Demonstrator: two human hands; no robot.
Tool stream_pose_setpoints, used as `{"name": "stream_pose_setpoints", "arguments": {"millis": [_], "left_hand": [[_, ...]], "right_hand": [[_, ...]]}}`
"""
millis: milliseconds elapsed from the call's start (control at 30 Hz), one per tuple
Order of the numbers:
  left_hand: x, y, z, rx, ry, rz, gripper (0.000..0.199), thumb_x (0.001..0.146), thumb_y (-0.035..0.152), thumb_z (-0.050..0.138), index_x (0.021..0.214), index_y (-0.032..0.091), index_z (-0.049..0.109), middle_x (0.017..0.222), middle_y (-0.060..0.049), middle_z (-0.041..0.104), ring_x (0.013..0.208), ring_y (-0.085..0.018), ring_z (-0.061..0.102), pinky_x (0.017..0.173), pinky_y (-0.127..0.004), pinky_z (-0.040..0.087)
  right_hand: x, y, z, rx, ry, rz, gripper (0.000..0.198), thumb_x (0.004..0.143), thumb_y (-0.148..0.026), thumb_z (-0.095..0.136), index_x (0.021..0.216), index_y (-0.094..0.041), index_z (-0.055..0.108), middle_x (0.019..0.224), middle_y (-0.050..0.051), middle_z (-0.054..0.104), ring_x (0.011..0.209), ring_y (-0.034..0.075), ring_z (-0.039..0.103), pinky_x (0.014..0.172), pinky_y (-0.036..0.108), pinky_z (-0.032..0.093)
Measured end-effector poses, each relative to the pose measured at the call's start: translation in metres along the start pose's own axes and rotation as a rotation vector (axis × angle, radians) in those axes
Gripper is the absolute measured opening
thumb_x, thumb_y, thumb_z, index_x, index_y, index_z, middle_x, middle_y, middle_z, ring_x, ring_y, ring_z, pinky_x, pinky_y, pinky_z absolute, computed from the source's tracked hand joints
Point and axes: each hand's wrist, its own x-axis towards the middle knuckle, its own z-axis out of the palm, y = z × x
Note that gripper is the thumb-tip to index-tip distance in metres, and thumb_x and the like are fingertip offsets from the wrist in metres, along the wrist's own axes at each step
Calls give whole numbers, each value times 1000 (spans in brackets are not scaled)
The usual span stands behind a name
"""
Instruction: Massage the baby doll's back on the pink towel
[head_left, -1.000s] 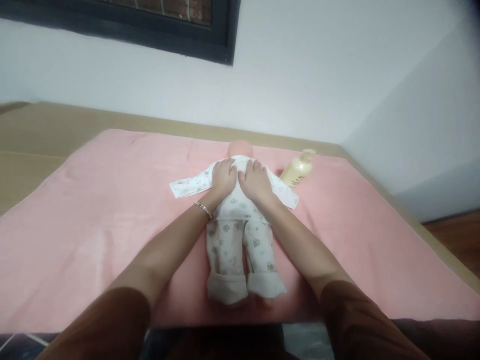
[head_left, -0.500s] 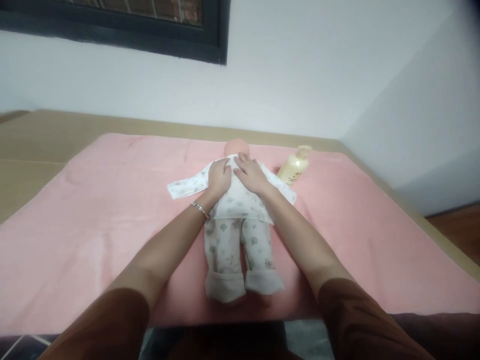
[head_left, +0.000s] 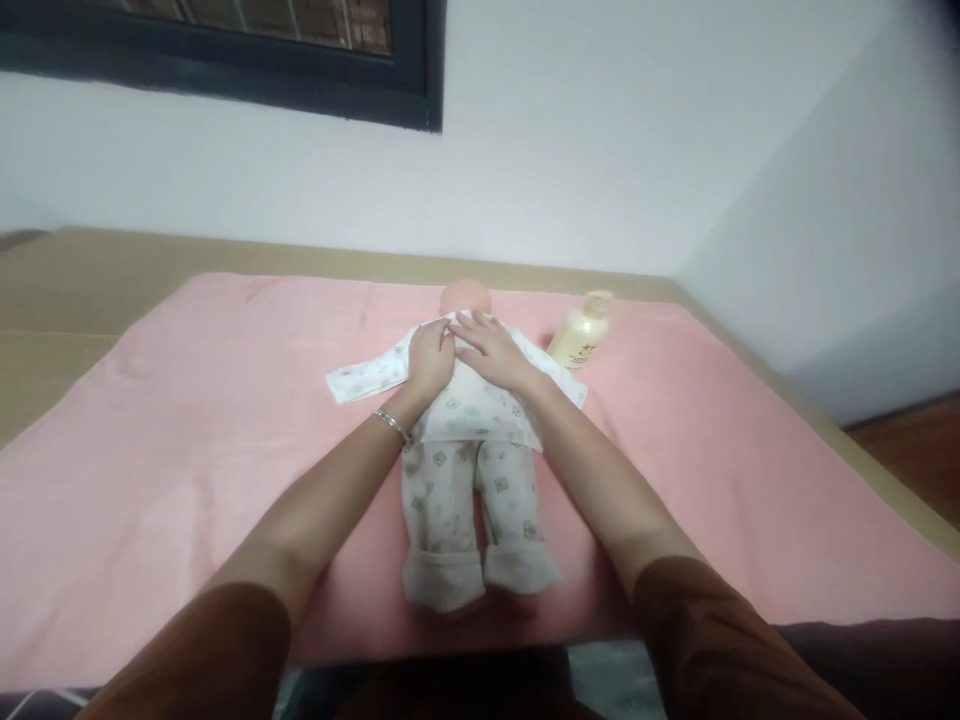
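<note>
A baby doll [head_left: 472,400] lies stretched out on a pink blanket [head_left: 225,420], its bald head [head_left: 465,297] pointing away from me. It wears a white printed top with spread sleeves and matching trousers [head_left: 442,500] with turned-up cuffs. My left hand [head_left: 433,358] rests flat on the left side of the doll's upper torso, a bangle on that wrist. Across the right side and middle of the torso lies my right hand [head_left: 491,352], fingers stretched, their tips close to my left hand. The doll's face does not show.
A pale yellow pump bottle [head_left: 581,333] leans by the doll's right-side sleeve. Behind the blanket run a tan surface edge [head_left: 337,258] and a white wall [head_left: 562,150]. A dark window frame [head_left: 420,100] is at upper left.
My right hand has slid left over the doll's top, bringing its fingertips against or very near my left hand. The view has shifted slightly; the doll and bottle otherwise stay put.
</note>
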Motion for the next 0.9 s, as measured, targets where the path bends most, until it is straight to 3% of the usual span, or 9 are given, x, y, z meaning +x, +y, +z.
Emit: {"name": "stream_pose_setpoints", "arguments": {"millis": [167, 267, 467, 633, 800, 900], "left_hand": [[-8, 26, 2, 267, -133, -112, 56, 96, 29, 37, 144, 2, 48, 158, -25, 40, 150, -37, 36, 124, -54, 27], [-16, 43, 1, 337, -201, -103, 62, 96, 29, 39, 149, -1, 38, 162, -29, 30, 155, -40, 24, 126, -55, 23], [1, 34, -12, 316, -317, -91, 55, 94, 26, 33, 140, 1, 50, 159, -28, 36, 153, -37, 31, 125, -51, 27], [14, 17, -11, 303, -292, -118, 47, 93, 25, 36, 131, 8, 56, 158, -23, 40, 153, -37, 29, 124, -57, 25], [3, 31, -11, 374, -244, -49, 48, 95, 25, 33, 127, 2, 60, 144, -27, 54, 142, -37, 45, 120, -51, 34], [-7, 48, -14, 394, -263, -2, 42, 93, 22, 37, 117, 3, 66, 135, -27, 60, 134, -38, 51, 117, -53, 37]], "right_hand": [[6, 22, 6, 79, 112, 258, 69, 101, -44, 34, 160, -9, 25, 168, 16, 20, 158, 27, 18, 128, 48, 17], [6, 18, 5, 41, 101, 382, 71, 102, -48, 31, 156, -3, 30, 165, 23, 25, 156, 32, 22, 126, 47, 21], [-7, -16, -14, -223, -42, 363, 66, 104, -45, 24, 141, 4, 47, 145, 31, 51, 136, 38, 50, 116, 49, 32], [-19, -46, -24, -323, -56, 300, 55, 100, -35, 34, 136, 3, 51, 126, 29, 64, 120, 38, 60, 106, 48, 41], [-7, -26, -21, -126, -10, 260, 51, 101, -31, 29, 138, -3, 51, 142, 24, 56, 130, 33, 54, 108, 41, 42], [2, -9, -17, -26, 17, 328, 50, 101, -34, 28, 128, -7, 60, 141, 21, 58, 130, 30, 54, 109, 39, 42]]}}
